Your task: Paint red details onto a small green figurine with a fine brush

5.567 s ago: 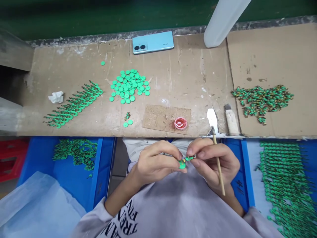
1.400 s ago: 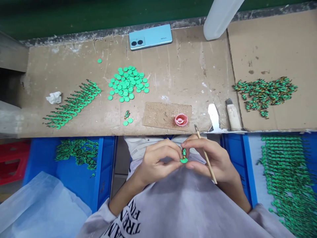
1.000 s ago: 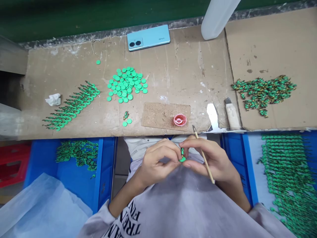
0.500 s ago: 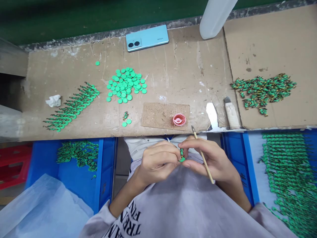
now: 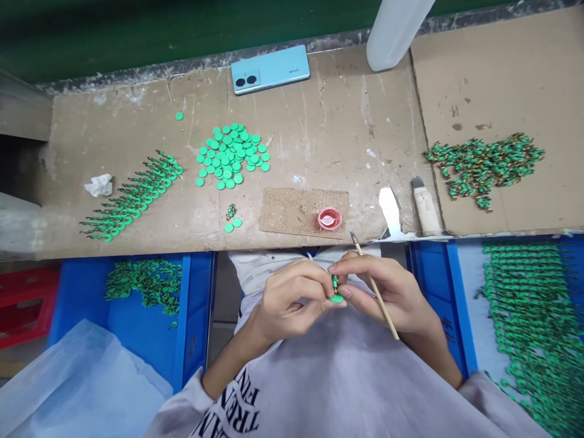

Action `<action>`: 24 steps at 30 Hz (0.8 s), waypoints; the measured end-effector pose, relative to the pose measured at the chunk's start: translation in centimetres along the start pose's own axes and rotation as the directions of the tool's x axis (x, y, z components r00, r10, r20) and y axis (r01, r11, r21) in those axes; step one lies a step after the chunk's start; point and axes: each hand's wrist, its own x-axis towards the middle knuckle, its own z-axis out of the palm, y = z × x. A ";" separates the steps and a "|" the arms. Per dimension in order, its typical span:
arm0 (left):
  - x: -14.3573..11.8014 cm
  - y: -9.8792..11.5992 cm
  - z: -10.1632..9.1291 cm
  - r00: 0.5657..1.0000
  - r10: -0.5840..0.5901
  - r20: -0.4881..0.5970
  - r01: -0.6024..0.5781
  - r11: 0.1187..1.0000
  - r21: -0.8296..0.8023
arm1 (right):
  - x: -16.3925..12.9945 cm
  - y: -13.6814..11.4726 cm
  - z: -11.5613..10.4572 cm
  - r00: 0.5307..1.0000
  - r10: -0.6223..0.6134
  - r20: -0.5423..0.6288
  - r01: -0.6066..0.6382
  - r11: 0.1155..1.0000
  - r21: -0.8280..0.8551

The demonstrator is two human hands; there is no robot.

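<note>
Between my two hands, in front of my chest, is a small green toy figure (image 5: 335,283) upright on a round green base (image 5: 336,298). My left hand (image 5: 294,298) is closed, its thumb and finger pinching the figure and base. The fingertips of my right hand (image 5: 387,292) also touch the figure. Across the right fingers lies a thin paintbrush (image 5: 378,296), dark tip pointing toward the table, held in the same hand. On the table edge ahead, a small red cup (image 5: 329,219) with liquid in it stands on a brown board (image 5: 287,212).
Loose green discs (image 5: 232,155) lie heaped beyond the board. A row of based figures (image 5: 137,201) is at left, a pile of figures (image 5: 488,164) at right. A phone (image 5: 271,70) and white bottle (image 5: 396,36) stand behind. Blue bins (image 5: 182,322) flank my lap; a knife (image 5: 424,207) lies near the edge.
The green base now shows more fully beneath the figure, a little lower. My left fingers have shifted around it, and the brush has tilted slightly in my right hand.
</note>
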 end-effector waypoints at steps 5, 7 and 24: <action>0.0 0.0 0.0 1.000 -0.016 0.007 0.016 1.000 -0.013 | 0.0 -0.1 0.1 1.000 -0.001 -0.009 0.001 1.000 0.022; -0.1 -0.1 0.0 1.000 -0.017 0.001 0.017 0.999 -0.029 | 0.0 -0.2 0.1 1.000 0.002 -0.014 -0.001 1.000 0.029; -0.3 -0.4 0.1 0.999 -0.005 -0.035 0.003 0.999 -0.054 | 0.0 0.3 0.4 0.996 -0.055 -0.070 0.061 0.994 0.094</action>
